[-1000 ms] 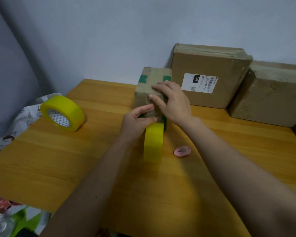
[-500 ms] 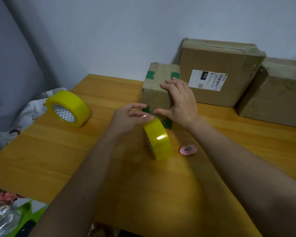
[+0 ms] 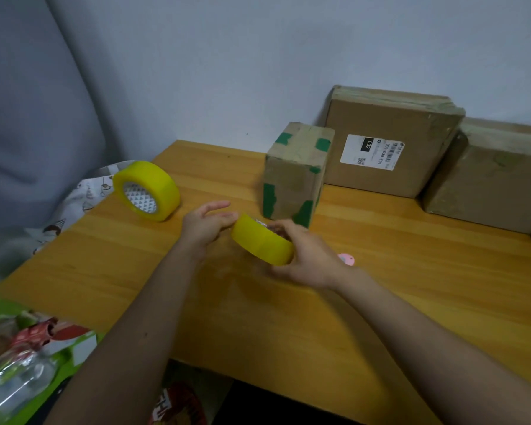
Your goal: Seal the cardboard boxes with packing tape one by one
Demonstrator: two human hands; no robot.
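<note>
Head view. We see a wooden counter (image 3: 380, 302) against a pale wall. The right hand (image 3: 307, 256) holds a yellow roll of tape (image 3: 262, 243) above the counter, its grip closed round the roll's near and right edge, fingers curled over the rim. The left hand (image 3: 206, 225) lies at the roll's left edge; its fingers are extended and relaxed, the fingertips touching or nearly touching the roll, and we cannot tell which.

Just behind the held roll stands a small cardboard box (image 3: 295, 176) with green tape patches at its corners, upright on the counter and apart from both hands. Behind and to the right of it, a larger box (image 3: 411, 127) bearing a white label (image 3: 371, 151) leans toward the wall, with a third box (image 3: 491, 182) beside it at the right.

A second yellow roll (image 3: 147, 190) rests on its edge, tilted, near the counter's left side. A small pink object (image 3: 347, 259), blurred, lies on the counter just right of the right hand. Patterned cloth (image 3: 83, 194) and plastic packaging (image 3: 22, 357) lie off the counter's left edge.
</note>
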